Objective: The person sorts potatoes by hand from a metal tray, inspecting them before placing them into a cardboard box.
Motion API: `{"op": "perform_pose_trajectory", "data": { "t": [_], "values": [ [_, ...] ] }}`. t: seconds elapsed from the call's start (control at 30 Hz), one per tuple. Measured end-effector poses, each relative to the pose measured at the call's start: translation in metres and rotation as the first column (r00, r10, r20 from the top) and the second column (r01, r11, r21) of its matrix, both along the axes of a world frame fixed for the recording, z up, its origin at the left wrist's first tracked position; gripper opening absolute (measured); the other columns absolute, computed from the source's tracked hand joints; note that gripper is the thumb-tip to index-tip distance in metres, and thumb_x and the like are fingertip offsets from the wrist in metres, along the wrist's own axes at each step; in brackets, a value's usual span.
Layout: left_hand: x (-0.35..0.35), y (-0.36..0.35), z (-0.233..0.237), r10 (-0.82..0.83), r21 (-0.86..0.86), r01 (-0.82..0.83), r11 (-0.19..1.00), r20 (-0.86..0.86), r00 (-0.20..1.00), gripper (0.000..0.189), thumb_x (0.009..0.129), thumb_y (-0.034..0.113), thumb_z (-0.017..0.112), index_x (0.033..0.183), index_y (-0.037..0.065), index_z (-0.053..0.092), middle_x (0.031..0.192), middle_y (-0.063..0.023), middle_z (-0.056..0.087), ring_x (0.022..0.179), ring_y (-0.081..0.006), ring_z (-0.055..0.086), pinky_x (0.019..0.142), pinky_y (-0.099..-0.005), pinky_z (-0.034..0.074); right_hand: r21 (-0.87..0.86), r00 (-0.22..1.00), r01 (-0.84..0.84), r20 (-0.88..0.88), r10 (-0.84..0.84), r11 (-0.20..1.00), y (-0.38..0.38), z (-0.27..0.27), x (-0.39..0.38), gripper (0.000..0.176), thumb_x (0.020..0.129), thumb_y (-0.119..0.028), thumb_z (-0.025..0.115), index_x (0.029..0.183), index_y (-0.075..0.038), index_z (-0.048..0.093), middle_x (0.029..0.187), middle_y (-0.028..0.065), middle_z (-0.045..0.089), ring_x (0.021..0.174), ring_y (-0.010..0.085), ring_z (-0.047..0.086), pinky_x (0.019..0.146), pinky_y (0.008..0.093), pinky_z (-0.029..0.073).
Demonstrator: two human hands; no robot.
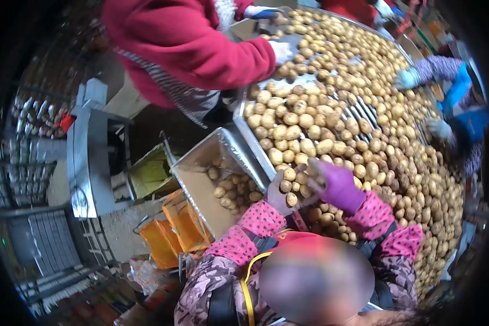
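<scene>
My left hand (279, 194), in a dull mauve glove, cups several small potatoes (291, 199) beside the edge of the sorting table (255, 152). Opposite it, my right hand (337, 187) wears a purple glove with greyish, soiled fingers. Its fingers curve against potatoes (305, 190) in the gap between my two hands. Pink dotted cuffs cover both my wrists. Just left of my left hand stands a plastic-lined cardboard box (201, 187), with loose potatoes (233, 187) gathered toward its right side.
Potatoes (386, 125) cover most of the table, with metal rollers (361, 115) showing between them. A co-worker in a red top (195, 49) reaches in at upper left. Other gloved hands (406, 79) work at right. Orange crates (171, 231) and a metal stand (87, 163) are at left.
</scene>
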State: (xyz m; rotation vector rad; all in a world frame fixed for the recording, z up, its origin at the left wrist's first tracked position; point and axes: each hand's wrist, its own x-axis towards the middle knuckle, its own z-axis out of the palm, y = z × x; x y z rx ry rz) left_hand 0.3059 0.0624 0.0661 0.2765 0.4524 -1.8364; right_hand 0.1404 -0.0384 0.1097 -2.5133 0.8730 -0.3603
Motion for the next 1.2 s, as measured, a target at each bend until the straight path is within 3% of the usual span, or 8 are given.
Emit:
{"op": "perform_pose_trajectory", "data": {
  "t": [0.4, 0.47, 0.6, 0.67, 0.73, 0.9, 1.07, 1.2],
  "values": [
    [0.092, 0.149, 0.011, 0.474, 0.303, -0.550, 0.778, 0.292, 0.831, 0.046, 0.102, 0.046, 0.044, 0.108, 0.005, 0.064, 0.113, -0.0157, 0.067, 0.095, -0.0306, 0.067, 0.070, -0.0425, 0.061, 0.324, 0.924, -0.360, -0.008, 0.383, 0.875, 0.118, -0.003, 0.147, 0.071, 0.093, -0.046, 0.067, 0.150, -0.009, 0.045, 0.131, 0.0203, 0.063, 0.091, 0.0346, 0.073, 0.072, 0.0475, 0.058],
    [0.144, 0.182, -0.084, 0.634, -0.257, -0.601, 0.757, 0.061, 0.771, 0.034, 0.097, 0.037, 0.053, 0.104, 0.005, 0.063, 0.112, -0.0148, 0.066, 0.095, -0.0293, 0.066, 0.072, -0.0446, 0.060, 0.489, 0.943, -0.290, 0.294, 0.158, 0.823, 0.119, -0.036, 0.167, 0.069, 0.096, -0.048, 0.065, 0.148, -0.005, 0.048, 0.124, 0.0205, 0.067, 0.089, 0.0293, 0.073, 0.071, 0.0437, 0.058],
    [0.219, 0.180, 0.013, 0.839, -0.075, -0.890, 0.450, 0.377, 0.393, 0.029, 0.093, 0.031, 0.061, 0.107, 0.005, 0.060, 0.105, -0.0139, 0.061, 0.101, -0.0305, 0.063, 0.084, -0.0486, 0.056, 0.905, 0.844, -0.259, 0.043, -0.534, -0.337, 0.102, -0.032, 0.170, 0.052, 0.102, -0.050, 0.059, 0.124, -0.003, 0.062, 0.111, 0.0114, 0.069, 0.080, 0.0183, 0.067, 0.069, 0.0305, 0.057],
    [0.278, 0.183, -0.007, 0.876, 0.110, -0.978, 0.176, 0.435, 0.207, 0.035, 0.091, 0.034, 0.061, 0.108, 0.004, 0.056, 0.094, -0.0116, 0.054, 0.098, -0.0301, 0.060, 0.086, -0.0487, 0.056, 0.867, 0.831, -0.278, 0.002, -0.556, -0.413, 0.104, -0.035, 0.157, 0.048, 0.102, -0.051, 0.059, 0.120, -0.007, 0.062, 0.116, 0.0123, 0.066, 0.091, 0.0234, 0.066, 0.073, 0.0331, 0.057],
    [0.302, 0.196, -0.036, 0.693, 0.431, -0.896, -0.110, 0.679, 0.242, 0.031, 0.094, 0.032, 0.063, 0.106, 0.005, 0.056, 0.094, -0.0053, 0.057, 0.090, -0.0212, 0.062, 0.085, -0.0387, 0.057, 0.858, 0.797, -0.363, 0.085, -0.598, -0.362, 0.115, -0.021, 0.144, 0.047, 0.103, -0.050, 0.057, 0.121, -0.007, 0.062, 0.119, 0.0132, 0.065, 0.096, 0.0266, 0.066, 0.076, 0.0362, 0.058],
    [0.169, 0.244, -0.098, 0.204, -0.020, -0.461, 0.887, 0.913, 0.353, 0.033, 0.100, 0.028, 0.060, 0.126, 0.009, 0.054, 0.119, -0.0108, 0.055, 0.117, -0.0226, 0.057, 0.098, -0.0377, 0.055, 0.905, 0.815, -0.302, 0.083, -0.573, -0.298, 0.128, -0.036, 0.120, 0.059, 0.106, -0.052, 0.049, 0.142, -0.006, 0.052, 0.136, 0.0130, 0.057, 0.116, 0.0300, 0.061, 0.098, 0.0454, 0.050],
    [0.074, 0.226, -0.016, 0.272, 0.093, -0.429, 0.899, 0.650, 0.710, 0.042, 0.104, 0.028, 0.055, 0.139, 0.005, 0.051, 0.128, -0.0107, 0.060, 0.111, -0.0246, 0.060, 0.093, -0.0358, 0.054, 0.914, 0.907, -0.388, 0.356, -0.228, -0.116, 0.154, -0.071, 0.117, 0.064, 0.107, -0.045, 0.050, 0.155, -0.004, 0.040, 0.155, 0.0175, 0.047, 0.143, 0.0312, 0.046, 0.117, 0.0436, 0.038],
    [0.093, 0.253, -0.034, 0.398, 0.155, -0.465, 0.872, 0.329, 0.856, 0.050, 0.105, 0.045, 0.053, 0.139, 0.008, 0.053, 0.129, -0.0150, 0.062, 0.093, -0.0287, 0.065, 0.075, -0.0378, 0.059, 0.101, 0.907, -0.349, 0.285, 0.309, 0.932, 0.094, -0.058, 0.097, 0.053, 0.100, -0.024, 0.058, 0.147, -0.002, 0.050, 0.145, 0.0216, 0.055, 0.139, 0.0382, 0.049, 0.119, 0.0465, 0.036]
  ]
}}
